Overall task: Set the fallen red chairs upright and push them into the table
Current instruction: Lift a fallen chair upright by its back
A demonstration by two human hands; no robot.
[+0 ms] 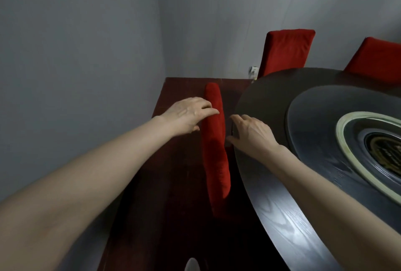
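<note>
A red fabric chair stands upright just left of the round dark table, its backrest seen edge-on from above and close against the table's rim. My left hand lies on the top of the backrest, fingers bent over its top edge. My right hand hovers at the table's rim beside the backrest, fingers loosely spread; whether it touches the chair I cannot tell. Two more red chairs, one and another, stand upright at the far side of the table.
A grey wall runs close along the left, leaving a narrow strip of dark red floor. A glass turntable sits on the tabletop. A wall socket is low in the corner.
</note>
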